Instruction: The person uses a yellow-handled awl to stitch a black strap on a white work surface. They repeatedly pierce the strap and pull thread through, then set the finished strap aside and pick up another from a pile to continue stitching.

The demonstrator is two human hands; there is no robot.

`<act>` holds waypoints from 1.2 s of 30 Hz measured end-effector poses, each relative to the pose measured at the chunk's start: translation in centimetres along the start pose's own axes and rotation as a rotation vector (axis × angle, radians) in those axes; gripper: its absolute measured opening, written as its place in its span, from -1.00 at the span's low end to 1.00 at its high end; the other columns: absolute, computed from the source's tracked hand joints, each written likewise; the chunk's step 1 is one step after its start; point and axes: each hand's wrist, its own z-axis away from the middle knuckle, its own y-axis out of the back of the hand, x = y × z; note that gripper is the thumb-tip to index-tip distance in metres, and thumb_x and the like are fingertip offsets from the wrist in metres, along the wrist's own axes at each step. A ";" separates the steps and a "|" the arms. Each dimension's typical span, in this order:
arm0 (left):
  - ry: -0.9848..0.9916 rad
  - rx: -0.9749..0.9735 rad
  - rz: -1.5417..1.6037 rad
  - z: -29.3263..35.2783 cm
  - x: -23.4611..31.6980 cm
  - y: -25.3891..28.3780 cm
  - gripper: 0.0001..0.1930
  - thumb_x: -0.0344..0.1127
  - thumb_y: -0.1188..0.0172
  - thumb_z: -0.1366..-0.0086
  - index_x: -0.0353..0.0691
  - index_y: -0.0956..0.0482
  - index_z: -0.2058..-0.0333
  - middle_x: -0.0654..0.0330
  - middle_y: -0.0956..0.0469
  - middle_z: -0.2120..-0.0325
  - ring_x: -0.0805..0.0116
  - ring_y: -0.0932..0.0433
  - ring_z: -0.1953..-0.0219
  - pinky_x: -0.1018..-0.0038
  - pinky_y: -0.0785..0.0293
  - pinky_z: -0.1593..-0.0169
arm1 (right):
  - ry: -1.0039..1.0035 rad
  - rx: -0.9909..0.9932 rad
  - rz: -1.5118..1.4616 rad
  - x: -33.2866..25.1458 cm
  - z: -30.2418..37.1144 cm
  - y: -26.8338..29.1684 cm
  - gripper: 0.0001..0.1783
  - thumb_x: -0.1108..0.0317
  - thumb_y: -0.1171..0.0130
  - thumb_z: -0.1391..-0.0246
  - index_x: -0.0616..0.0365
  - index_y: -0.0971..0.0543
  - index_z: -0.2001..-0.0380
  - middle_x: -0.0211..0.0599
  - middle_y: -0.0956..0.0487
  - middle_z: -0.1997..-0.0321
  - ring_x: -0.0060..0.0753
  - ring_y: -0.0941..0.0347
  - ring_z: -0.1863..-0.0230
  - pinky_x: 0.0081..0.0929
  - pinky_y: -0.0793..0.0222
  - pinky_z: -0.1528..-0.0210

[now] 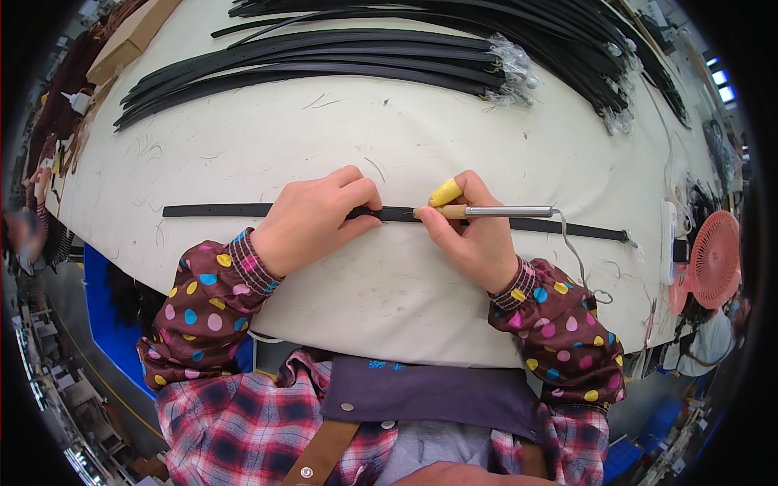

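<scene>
A black strap (219, 211) is laid across the middle of the white surface (421, 300), roughly parallel to its near edge, with one end toward the left edge and the other toward the right. The strap is pinched between the thumb and curled fingers of the left hand (312, 215). A corded pen (510, 211) is gripped by the right hand (478, 231), its front end brought to the strap just beside the left fingers; whether the tip is touching cannot be told.

The strap could be marked in the wrong spot if the pen were let slip, since the strap is narrow and both ends are left unheld. Twisting could be caused by an uneven pinch. The left fingers could be poked, or burned if the tip is hot, which cannot be seen, because so little room is left between them and it; a yellow wrap (446, 193) is worn on one right finger only. The pen could be tugged off line if its cord (577, 255), looped toward the right edge, were caught. Loose threads (374, 168) near the work could be trapped under the strap.
</scene>
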 end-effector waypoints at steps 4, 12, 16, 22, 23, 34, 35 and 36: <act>0.121 0.015 -0.004 -0.2 1.2 -0.2 -0.76 -0.16 -0.36 -0.16 -0.12 -0.50 0.36 0.28 -0.51 0.42 0.26 -0.56 0.44 0.39 -0.47 0.38 | -0.020 0.086 0.018 0.0 0.8 2.5 -0.74 0.41 -0.31 -0.10 0.19 -0.38 0.36 -0.50 -0.43 0.55 -0.77 -0.25 0.55 -0.71 -0.18 0.52; 0.212 -0.108 0.023 -1.8 1.4 0.1 -0.78 -0.21 -0.34 -0.18 -0.17 -0.49 0.38 0.26 -0.52 0.42 0.25 -0.58 0.39 0.39 -0.48 0.34 | -0.047 0.201 -0.020 1.7 2.9 6.8 -0.77 0.42 -0.29 -0.11 0.18 -0.39 0.36 -0.53 -0.43 0.54 -0.80 -0.25 0.55 -0.72 -0.17 0.50; 0.093 -0.127 0.026 -2.9 3.0 0.0 -0.81 -0.30 -0.30 -0.19 -0.15 -0.47 0.31 0.25 -0.50 0.39 0.24 -0.58 0.35 0.38 -0.50 0.32 | -0.049 0.174 -0.037 1.7 2.4 6.6 -0.77 0.40 -0.27 -0.12 0.17 -0.38 0.37 -0.54 -0.44 0.55 -0.80 -0.27 0.56 -0.71 -0.17 0.52; -0.080 -0.127 0.076 -4.5 5.1 -2.6 -0.78 -0.40 -0.28 -0.16 -0.13 -0.48 0.22 0.27 -0.45 0.30 0.34 -0.53 0.42 0.45 -0.51 0.34 | -0.039 0.178 -0.096 1.8 2.4 6.5 -0.77 0.41 -0.26 -0.13 0.17 -0.37 0.37 -0.51 -0.46 0.54 -0.79 -0.29 0.55 -0.70 -0.20 0.51; -0.090 -0.138 0.067 -4.8 5.3 -2.9 -0.80 -0.39 -0.26 -0.18 -0.11 -0.48 0.22 0.26 -0.46 0.30 0.29 -0.55 0.37 0.41 -0.51 0.33 | -0.041 0.169 -0.084 1.7 2.4 6.6 -0.78 0.41 -0.25 -0.13 0.17 -0.37 0.37 -0.51 -0.46 0.54 -0.78 -0.30 0.54 -0.70 -0.21 0.51; -0.572 -0.130 -0.167 -6.9 3.5 -3.3 -0.89 -0.38 -0.15 -0.24 -0.05 -0.49 0.26 0.28 -0.41 0.33 0.40 -0.57 0.34 0.44 -0.54 0.39 | -0.071 0.219 -0.191 1.9 2.4 7.1 -0.78 0.39 -0.21 -0.16 0.19 -0.34 0.35 -0.35 -0.59 0.42 -0.74 -0.43 0.44 -0.69 -0.34 0.42; -0.596 -0.132 -0.184 -7.0 3.5 -3.3 -0.91 -0.38 -0.15 -0.24 -0.06 -0.48 0.27 0.29 -0.41 0.34 0.41 -0.56 0.34 0.45 -0.54 0.39 | -0.074 0.216 -0.194 1.9 2.3 7.0 -0.78 0.39 -0.21 -0.16 0.19 -0.34 0.35 -0.35 -0.59 0.42 -0.74 -0.43 0.44 -0.69 -0.34 0.42; -0.622 -0.134 -0.198 -7.1 3.5 -3.3 -0.92 -0.37 -0.14 -0.24 -0.06 -0.47 0.29 0.29 -0.40 0.35 0.42 -0.56 0.34 0.45 -0.54 0.40 | -0.071 0.219 -0.191 1.9 2.3 7.0 -0.78 0.39 -0.21 -0.16 0.19 -0.34 0.35 -0.35 -0.59 0.42 -0.74 -0.43 0.44 -0.69 -0.34 0.42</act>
